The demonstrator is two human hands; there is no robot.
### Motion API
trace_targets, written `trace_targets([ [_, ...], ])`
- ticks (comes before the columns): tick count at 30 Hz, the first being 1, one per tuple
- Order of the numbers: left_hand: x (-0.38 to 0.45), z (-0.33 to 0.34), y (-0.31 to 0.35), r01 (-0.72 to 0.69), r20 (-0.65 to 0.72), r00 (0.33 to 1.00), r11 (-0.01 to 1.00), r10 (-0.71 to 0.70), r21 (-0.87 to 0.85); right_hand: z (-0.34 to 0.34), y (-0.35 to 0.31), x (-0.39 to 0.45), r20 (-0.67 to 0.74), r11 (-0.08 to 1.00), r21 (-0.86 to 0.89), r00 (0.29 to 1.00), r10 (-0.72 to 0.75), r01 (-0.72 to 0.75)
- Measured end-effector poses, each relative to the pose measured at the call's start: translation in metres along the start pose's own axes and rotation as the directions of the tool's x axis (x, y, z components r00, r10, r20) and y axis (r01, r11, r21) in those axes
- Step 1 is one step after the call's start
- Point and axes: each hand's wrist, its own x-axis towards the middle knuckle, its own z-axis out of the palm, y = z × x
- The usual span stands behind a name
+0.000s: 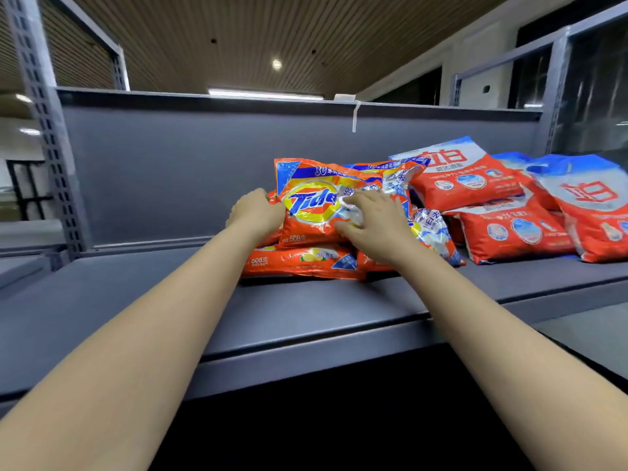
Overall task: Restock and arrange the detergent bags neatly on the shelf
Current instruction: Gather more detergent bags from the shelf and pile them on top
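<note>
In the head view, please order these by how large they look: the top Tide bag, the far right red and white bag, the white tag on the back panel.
1 and 2. top Tide bag and far right red and white bag: they look alike, and the right one is cut off by the frame edge, so I do not rank them.
3. white tag: clearly smallest.

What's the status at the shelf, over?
Left hand grips top orange bag's left edge; right hand flat on it. Bag atop orange pile. Red bags lie right; nothing blocking.

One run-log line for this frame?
stage: arranging | left hand: grips top Tide bag edge | right hand: on its front | stack: on shelf
</note>
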Motion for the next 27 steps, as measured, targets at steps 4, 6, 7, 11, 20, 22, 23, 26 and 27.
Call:
trace_targets([
  [4,-0.043,-0.011,0.011,-0.069,-0.067,0.996,0.996,0.066,-0.047,-0.016,-0.003,-0.026,-0.102,0.975,0.221,0.995,0.01,0.012],
  [6,-0.068,-0.017,0.013,-0.099,-0.102,0.99,0.993,0.093,-0.062,-0.025,-0.008,-0.043,-0.099,0.941,0.339,0.995,0.026,0.01],
  [7,-0.081,-0.019,0.013,-0.107,-0.116,0.988,0.992,0.099,-0.068,-0.03,-0.009,-0.051,-0.089,0.923,0.384,0.995,0.037,-0.001],
  [11,-0.135,-0.029,0.013,-0.131,-0.167,0.979,0.987,0.114,-0.093,-0.044,-0.016,-0.086,-0.015,0.88,0.475,1.0,-0.004,0.011],
  [20,-0.234,-0.053,-0.007,-0.141,-0.208,0.97,0.987,0.124,-0.073,-0.06,-0.039,-0.154,0.097,0.814,0.581,0.99,-0.101,0.027],
  [22,-0.252,-0.061,-0.018,-0.134,-0.208,0.97,0.99,0.123,-0.042,-0.06,-0.05,-0.166,0.13,0.799,0.602,0.984,-0.123,0.02],
  [23,-0.26,-0.066,-0.024,-0.124,-0.209,0.971,0.992,0.115,-0.032,-0.059,-0.055,-0.172,0.148,0.79,0.612,0.979,-0.139,0.02],
  [26,-0.285,-0.082,-0.045,-0.079,-0.215,0.974,0.997,0.074,-0.015,-0.054,-0.073,-0.189,0.173,0.769,0.639,0.967,-0.187,0.035],
  [27,-0.293,-0.087,-0.053,-0.068,-0.222,0.973,0.998,0.065,-0.009,-0.053,-0.08,-0.195,0.181,0.764,0.645,0.963,-0.2,0.037],
])
